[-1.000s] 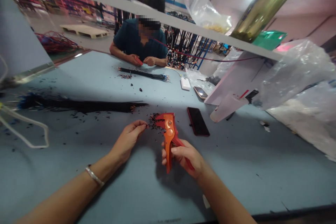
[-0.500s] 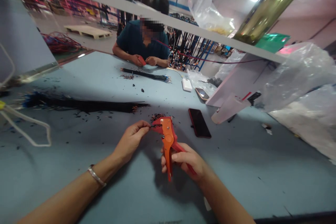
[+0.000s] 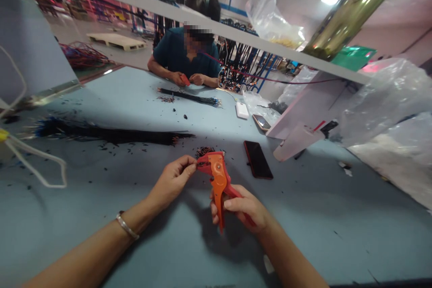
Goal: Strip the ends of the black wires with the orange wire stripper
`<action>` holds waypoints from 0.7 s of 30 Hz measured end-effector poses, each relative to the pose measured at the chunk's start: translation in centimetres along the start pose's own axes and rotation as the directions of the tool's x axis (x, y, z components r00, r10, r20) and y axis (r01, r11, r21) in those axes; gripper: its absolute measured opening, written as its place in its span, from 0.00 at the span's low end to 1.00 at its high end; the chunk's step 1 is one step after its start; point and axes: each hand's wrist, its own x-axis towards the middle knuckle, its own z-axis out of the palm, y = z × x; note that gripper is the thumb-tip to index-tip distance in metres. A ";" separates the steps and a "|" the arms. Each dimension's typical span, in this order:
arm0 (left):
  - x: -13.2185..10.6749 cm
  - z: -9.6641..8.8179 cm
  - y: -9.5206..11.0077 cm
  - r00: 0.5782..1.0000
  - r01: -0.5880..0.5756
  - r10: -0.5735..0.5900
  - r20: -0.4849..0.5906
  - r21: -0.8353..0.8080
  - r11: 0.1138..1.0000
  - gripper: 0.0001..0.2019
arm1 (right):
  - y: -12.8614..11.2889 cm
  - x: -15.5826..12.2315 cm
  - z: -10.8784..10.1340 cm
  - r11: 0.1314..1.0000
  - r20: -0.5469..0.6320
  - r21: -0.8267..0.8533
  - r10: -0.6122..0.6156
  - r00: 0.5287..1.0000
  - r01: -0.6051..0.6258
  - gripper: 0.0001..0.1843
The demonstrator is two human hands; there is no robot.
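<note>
My right hand (image 3: 248, 209) is wrapped round the handles of an orange and red wire stripper (image 3: 219, 177), its jaws pointing up and to the left. Thumb and fingertips of my left hand (image 3: 177, 174) are pinched right at the mouth of those jaws, on a thin black wire (image 3: 199, 164) of which only a short bit shows. Just behind the tool's head lies a small heap of cut black insulation bits (image 3: 203, 150). A long bundle of black wires (image 3: 135, 136) stretches across the table beyond my left hand.
A dark phone (image 3: 258, 159) lies right of the stripper. Across the table (image 3: 145, 247), a person (image 3: 185, 54) holds a red tool near a second wire bundle (image 3: 189, 96). A white shelf beam (image 3: 236, 27) crosses overhead. Plastic bags (image 3: 381, 103) are at right, a white cord loop (image 3: 60, 171) at left.
My left fingertips have come closer to the stripper's jaws, and less of the black wire shows between them. The whole view has shifted slightly.
</note>
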 end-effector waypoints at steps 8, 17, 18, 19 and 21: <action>0.0 -0.2 0.3 0.997 -0.070 0.073 -0.015 0.126 0.990 0.12 | 0.4 0.4 -0.1 1.000 -0.002 -0.012 -0.025 1.000 0.025 0.18; -0.1 -0.3 0.3 0.994 -0.103 0.108 -0.023 0.174 0.979 0.12 | 0.4 0.5 0.4 0.993 -0.008 -0.089 -0.083 0.996 0.082 0.15; -0.1 -0.3 0.3 0.994 -0.104 0.110 -0.023 0.183 0.978 0.12 | 0.5 0.5 0.4 0.991 -0.002 -0.097 -0.088 0.996 0.088 0.15; -0.1 -0.3 0.3 0.994 -0.104 0.110 -0.021 0.192 0.976 0.12 | 0.5 0.6 0.4 0.990 0.004 -0.104 -0.091 0.996 0.091 0.15; -0.1 -0.4 0.4 0.994 -0.102 0.108 -0.020 0.203 0.974 0.12 | 0.7 0.6 0.3 0.989 0.010 -0.116 -0.092 0.996 0.092 0.15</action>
